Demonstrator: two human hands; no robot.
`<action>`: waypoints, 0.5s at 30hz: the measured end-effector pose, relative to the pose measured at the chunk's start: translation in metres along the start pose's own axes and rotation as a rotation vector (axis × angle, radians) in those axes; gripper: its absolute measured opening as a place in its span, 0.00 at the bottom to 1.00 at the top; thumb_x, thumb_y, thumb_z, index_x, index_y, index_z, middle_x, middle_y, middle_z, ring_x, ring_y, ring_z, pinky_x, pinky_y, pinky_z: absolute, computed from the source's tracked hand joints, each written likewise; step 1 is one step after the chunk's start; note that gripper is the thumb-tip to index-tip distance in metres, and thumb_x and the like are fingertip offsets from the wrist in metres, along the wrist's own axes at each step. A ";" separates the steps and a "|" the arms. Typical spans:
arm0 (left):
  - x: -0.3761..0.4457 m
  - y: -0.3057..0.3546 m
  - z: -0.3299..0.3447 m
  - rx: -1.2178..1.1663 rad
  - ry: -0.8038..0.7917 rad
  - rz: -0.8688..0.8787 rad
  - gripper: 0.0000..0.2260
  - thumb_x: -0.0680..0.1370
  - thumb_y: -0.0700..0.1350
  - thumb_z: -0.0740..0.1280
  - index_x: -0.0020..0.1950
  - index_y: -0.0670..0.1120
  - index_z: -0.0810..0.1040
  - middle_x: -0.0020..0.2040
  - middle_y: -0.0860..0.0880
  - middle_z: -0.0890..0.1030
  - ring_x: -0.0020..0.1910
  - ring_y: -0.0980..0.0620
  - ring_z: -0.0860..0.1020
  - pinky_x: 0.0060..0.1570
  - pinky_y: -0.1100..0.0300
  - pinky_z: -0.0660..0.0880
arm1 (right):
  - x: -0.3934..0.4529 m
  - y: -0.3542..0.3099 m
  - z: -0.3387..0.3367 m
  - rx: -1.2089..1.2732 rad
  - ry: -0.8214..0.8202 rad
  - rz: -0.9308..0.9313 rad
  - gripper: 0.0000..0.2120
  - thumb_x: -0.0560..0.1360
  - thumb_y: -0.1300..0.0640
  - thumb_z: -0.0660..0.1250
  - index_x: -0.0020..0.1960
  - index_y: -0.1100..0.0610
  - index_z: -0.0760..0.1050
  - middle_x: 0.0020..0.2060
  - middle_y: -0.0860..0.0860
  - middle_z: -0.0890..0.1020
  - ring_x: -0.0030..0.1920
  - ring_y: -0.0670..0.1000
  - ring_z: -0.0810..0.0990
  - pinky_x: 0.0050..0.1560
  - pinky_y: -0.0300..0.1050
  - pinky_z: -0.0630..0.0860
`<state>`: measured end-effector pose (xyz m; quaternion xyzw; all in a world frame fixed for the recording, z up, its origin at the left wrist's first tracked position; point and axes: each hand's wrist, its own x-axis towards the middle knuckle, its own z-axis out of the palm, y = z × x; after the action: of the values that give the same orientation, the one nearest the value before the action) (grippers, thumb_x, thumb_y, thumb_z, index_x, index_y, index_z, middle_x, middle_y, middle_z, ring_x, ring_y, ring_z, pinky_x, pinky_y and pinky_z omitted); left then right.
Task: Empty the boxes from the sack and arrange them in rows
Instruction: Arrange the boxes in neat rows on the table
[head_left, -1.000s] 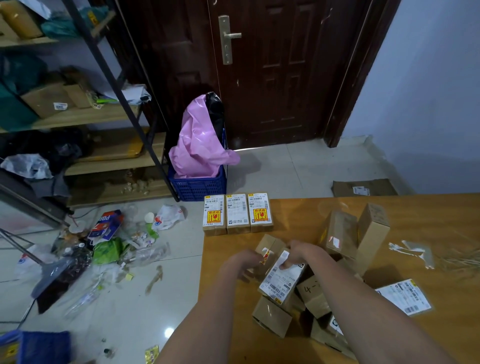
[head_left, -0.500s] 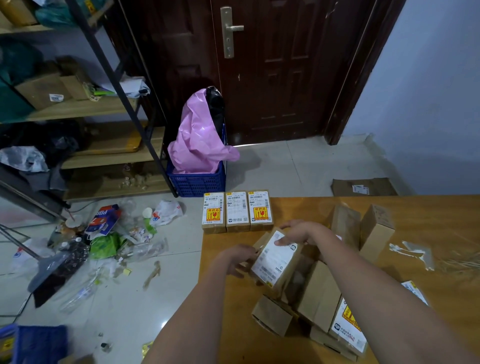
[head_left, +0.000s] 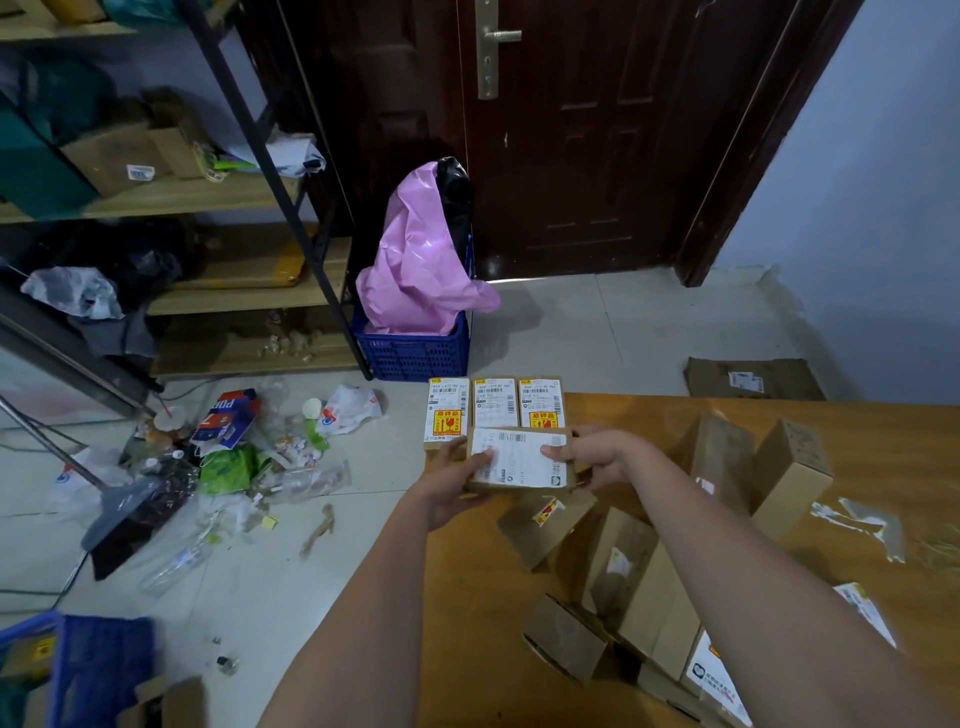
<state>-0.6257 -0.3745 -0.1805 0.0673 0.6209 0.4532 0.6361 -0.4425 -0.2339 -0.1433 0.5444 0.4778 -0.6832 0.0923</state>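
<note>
A small cardboard box with a white shipping label (head_left: 521, 458) is held flat between both hands, just in front of a row of three labelled boxes (head_left: 495, 407) at the table's far left corner. My left hand (head_left: 453, 480) grips its left end, my right hand (head_left: 597, 453) its right end. A loose heap of several brown boxes (head_left: 631, 577) lies on the wooden table (head_left: 478, 613) under my right forearm. Two boxes (head_left: 789, 473) stand upright further right. No sack is in view.
Scraps of clear tape (head_left: 862, 525) lie on the table's right side. On the floor left of the table is scattered litter (head_left: 234, 457). A blue crate with a pink bag (head_left: 415, 322) stands by the dark door (head_left: 571, 130). Shelving (head_left: 208, 197) fills the left.
Both hands lifted the labelled box out of the heap and carried it forward to just behind the row of three, turning it flat with the label up.
</note>
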 end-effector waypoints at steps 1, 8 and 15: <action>0.002 0.001 -0.005 -0.053 0.033 0.027 0.29 0.74 0.41 0.74 0.71 0.53 0.65 0.59 0.43 0.81 0.57 0.44 0.81 0.49 0.48 0.81 | 0.004 0.001 0.007 0.032 -0.022 0.006 0.18 0.77 0.62 0.70 0.65 0.58 0.73 0.53 0.56 0.83 0.52 0.55 0.81 0.63 0.62 0.74; 0.016 -0.007 -0.038 -0.232 0.204 0.043 0.23 0.75 0.45 0.74 0.67 0.41 0.72 0.54 0.41 0.84 0.55 0.42 0.83 0.46 0.48 0.82 | 0.032 0.012 0.055 0.084 -0.220 0.148 0.23 0.77 0.58 0.70 0.69 0.64 0.69 0.62 0.61 0.80 0.64 0.60 0.78 0.64 0.63 0.73; 0.026 -0.020 -0.064 -0.032 0.249 0.040 0.21 0.74 0.43 0.74 0.65 0.39 0.76 0.53 0.41 0.85 0.51 0.42 0.84 0.49 0.49 0.82 | 0.053 0.012 0.103 -0.177 -0.016 -0.012 0.20 0.76 0.56 0.71 0.66 0.60 0.73 0.61 0.52 0.81 0.64 0.54 0.78 0.62 0.49 0.76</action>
<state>-0.6749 -0.3997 -0.2267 0.0128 0.6862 0.4804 0.5460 -0.5234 -0.2972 -0.1992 0.5260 0.5387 -0.6432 0.1395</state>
